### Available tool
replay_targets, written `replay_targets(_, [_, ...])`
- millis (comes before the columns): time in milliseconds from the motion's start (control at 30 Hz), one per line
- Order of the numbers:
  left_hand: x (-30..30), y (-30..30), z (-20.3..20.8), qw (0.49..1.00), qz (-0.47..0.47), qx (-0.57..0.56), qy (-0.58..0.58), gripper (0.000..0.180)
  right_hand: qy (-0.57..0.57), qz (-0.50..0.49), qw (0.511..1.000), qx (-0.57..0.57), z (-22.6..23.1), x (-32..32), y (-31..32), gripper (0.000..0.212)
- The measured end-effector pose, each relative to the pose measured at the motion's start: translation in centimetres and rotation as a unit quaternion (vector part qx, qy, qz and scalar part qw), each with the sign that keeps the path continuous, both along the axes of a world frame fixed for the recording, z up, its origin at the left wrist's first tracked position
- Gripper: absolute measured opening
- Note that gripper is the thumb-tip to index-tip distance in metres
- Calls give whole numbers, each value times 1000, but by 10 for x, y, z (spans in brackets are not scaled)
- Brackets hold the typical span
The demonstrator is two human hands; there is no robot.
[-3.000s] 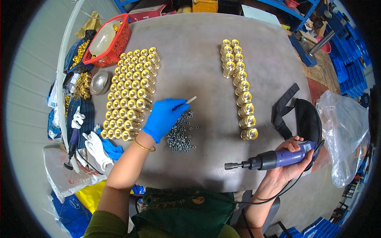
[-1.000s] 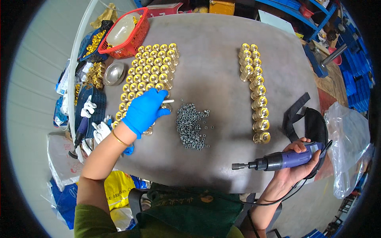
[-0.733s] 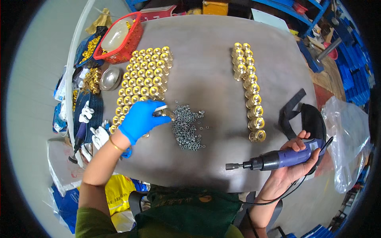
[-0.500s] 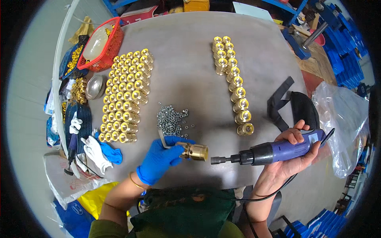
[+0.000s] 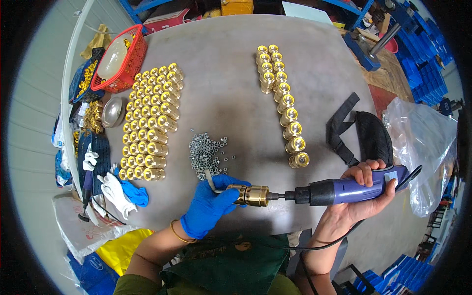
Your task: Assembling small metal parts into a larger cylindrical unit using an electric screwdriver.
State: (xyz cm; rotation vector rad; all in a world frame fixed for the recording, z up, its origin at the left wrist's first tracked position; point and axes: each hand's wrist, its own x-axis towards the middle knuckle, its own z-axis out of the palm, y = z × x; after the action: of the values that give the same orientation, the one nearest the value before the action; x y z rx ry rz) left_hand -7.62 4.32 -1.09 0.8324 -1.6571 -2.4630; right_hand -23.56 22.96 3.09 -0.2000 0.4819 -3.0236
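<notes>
My left hand (image 5: 212, 205), in a blue glove, grips a brass fitting (image 5: 254, 195) near the table's front edge, with a thin pale stick poking up between its fingers. My bare right hand (image 5: 355, 202) holds a purple electric screwdriver (image 5: 348, 188) level, its bit pushed into the fitting's right end. A heap of small silver nuts (image 5: 208, 152) lies just beyond my left hand. A block of several rows of brass fittings (image 5: 149, 126) stands to the left. A narrower double line of brass fittings (image 5: 281, 96) runs toward the far edge on the right.
The grey table (image 5: 221, 73) carries a black strap pad (image 5: 368, 136) at right. A clear plastic bag (image 5: 424, 145) hangs off the right side. A red basket (image 5: 123, 61), a metal bowl (image 5: 112, 111) and white gloves (image 5: 114, 191) lie along the left edge.
My left hand left the block of fittings with one brass fitting and brought it to the front edge. The screwdriver bit now sits in that fitting.
</notes>
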Motion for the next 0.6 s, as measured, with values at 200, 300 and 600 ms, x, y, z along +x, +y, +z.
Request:
replay_targets(200, [0, 0, -8, 1000, -1, 24, -19, 28, -3, -20, 1000, 13, -1, 0, -2, 35])
replay_targets(300, [-1, 2, -7, 1000, 7, 13, -17, 28, 3, -17, 1000, 26, -1, -1, -2, 35])
replay_targets(600, [-15, -3, -3, 999, 8, -51, -8, 24, 5, -31, 999, 33, -3, -4, 0, 36])
